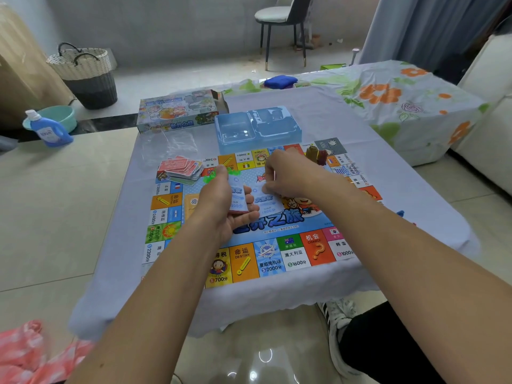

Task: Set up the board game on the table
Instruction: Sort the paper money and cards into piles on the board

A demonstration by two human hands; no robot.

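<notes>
Left hand: grips a stack of paper money — fingers curled round it.
Right hand: pinches one note.
Below: game board.

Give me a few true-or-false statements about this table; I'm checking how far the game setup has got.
1. The game board lies unfolded on the table. True.
2. The left hand holds a stack of paper money. True.
3. The blue plastic tray sits inside the game box. False: it stands on the table beside the box, at the board's far edge.
4. The right hand rests idle on the tablecloth. False: it pinches a single note over the board.
5. A pile of red-backed cards lies on the board's far left corner. True.
</notes>
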